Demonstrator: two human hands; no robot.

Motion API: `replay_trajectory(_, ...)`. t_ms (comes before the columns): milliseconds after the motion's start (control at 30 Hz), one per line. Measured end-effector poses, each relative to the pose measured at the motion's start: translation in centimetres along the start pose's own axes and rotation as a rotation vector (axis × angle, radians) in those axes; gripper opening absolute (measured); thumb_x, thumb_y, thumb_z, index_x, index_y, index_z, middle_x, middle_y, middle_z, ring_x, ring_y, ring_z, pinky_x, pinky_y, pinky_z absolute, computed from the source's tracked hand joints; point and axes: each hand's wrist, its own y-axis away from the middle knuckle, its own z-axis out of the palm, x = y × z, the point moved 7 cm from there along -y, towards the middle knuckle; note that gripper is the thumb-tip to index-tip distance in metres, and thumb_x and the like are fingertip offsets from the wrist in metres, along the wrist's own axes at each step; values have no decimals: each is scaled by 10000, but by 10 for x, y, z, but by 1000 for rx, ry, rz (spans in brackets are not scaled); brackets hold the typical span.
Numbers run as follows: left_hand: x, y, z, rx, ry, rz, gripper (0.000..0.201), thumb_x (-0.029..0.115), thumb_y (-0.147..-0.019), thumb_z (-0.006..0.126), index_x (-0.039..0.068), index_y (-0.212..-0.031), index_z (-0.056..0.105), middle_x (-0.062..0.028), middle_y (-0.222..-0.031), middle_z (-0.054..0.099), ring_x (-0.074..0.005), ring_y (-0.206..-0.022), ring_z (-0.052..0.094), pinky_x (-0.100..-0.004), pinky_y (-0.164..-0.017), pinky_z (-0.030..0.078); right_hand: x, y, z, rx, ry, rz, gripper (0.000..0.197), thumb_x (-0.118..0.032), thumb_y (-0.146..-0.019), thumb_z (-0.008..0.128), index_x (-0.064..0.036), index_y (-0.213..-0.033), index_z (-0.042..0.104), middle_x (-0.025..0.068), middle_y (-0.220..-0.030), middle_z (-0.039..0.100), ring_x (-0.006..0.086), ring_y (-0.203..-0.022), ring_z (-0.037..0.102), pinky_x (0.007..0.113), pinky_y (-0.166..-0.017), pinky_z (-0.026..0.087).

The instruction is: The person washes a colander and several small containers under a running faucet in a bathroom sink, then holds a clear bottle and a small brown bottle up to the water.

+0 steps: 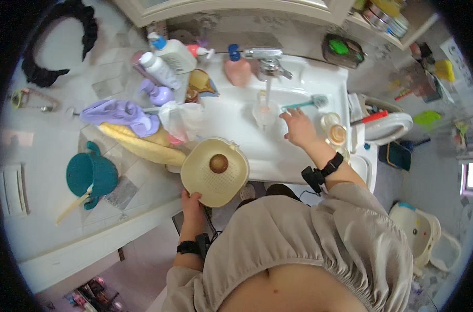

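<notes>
My left hand (192, 204) grips the near-left rim of a cream plastic basket (195, 184) with a perforated bottom, held at the sink's front edge. Inside the basket is a small round brown thing (218, 163) whose kind I cannot tell. My right hand (298, 129) reaches over the white sink (231, 122) with fingers apart, holding nothing. Just beyond its fingertips lies a teal-handled brush (304, 104). From the chrome faucet (270, 67) a stream of water falls onto a clear, cup-like shape (265, 113) in the basin.
Glass jars (336, 134) line the sink's right rim. A pink pump bottle (238, 67) stands by the faucet. To the left are several bottles (161, 67), a purple cloth (119, 115), a yellow towel (143, 145) and a teal bucket (92, 174). A red-handled tool (374, 117) lies at right.
</notes>
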Motion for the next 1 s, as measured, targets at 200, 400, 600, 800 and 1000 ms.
replay_trajectory(200, 6, -1, 5, -11, -86, 21, 446, -19, -672, 443, 25, -1113, 390, -90, -1013, 489, -226, -908, 519, -346, -727, 470, 59, 38, -72, -238, 232, 223, 595, -326, -605, 723, -148, -1117, 479, 99, -1078, 527, 288, -1015, 513, 381, -802, 441)
replay_trajectory(400, 5, -1, 7, -49, -126, 12, 437, -13, -676, 453, 28, -1108, 398, -87, -1002, 492, -213, -883, 524, -331, -702, 474, 101, 54, -67, -356, 250, 380, 598, -321, -582, 732, -143, -1101, 495, 94, -1048, 579, 256, -957, 564, 365, -783, 470)
replay_trajectory(600, 6, -1, 5, -41, -108, 10, 445, -16, -679, 459, 28, -1118, 401, -85, -997, 498, -208, -868, 528, -315, -697, 471, 103, 54, -70, -287, 187, 356, 519, -280, -573, 727, -134, -1040, 555, 105, -1035, 578, 265, -958, 559, 365, -790, 467)
replay_trajectory(800, 7, -1, 3, -42, -109, 2, 476, -25, -670, 471, 37, -1136, 400, -77, -992, 507, -201, -867, 529, -307, -703, 469, 97, 49, -68, -302, 301, 323, 569, -220, -569, 731, -189, -1103, 539, 83, -1054, 568, 252, -967, 557, 350, -798, 463)
replay_trajectory(1000, 5, -5, 3, -59, -95, 21, 467, -33, -663, 465, 45, -1120, 407, -71, -982, 510, -198, -854, 536, -305, -678, 476, 93, 45, -71, -422, 385, 367, 545, -200, -588, 713, -204, -1105, 539, 71, -1114, 529, 230, -1005, 539, 337, -789, 466)
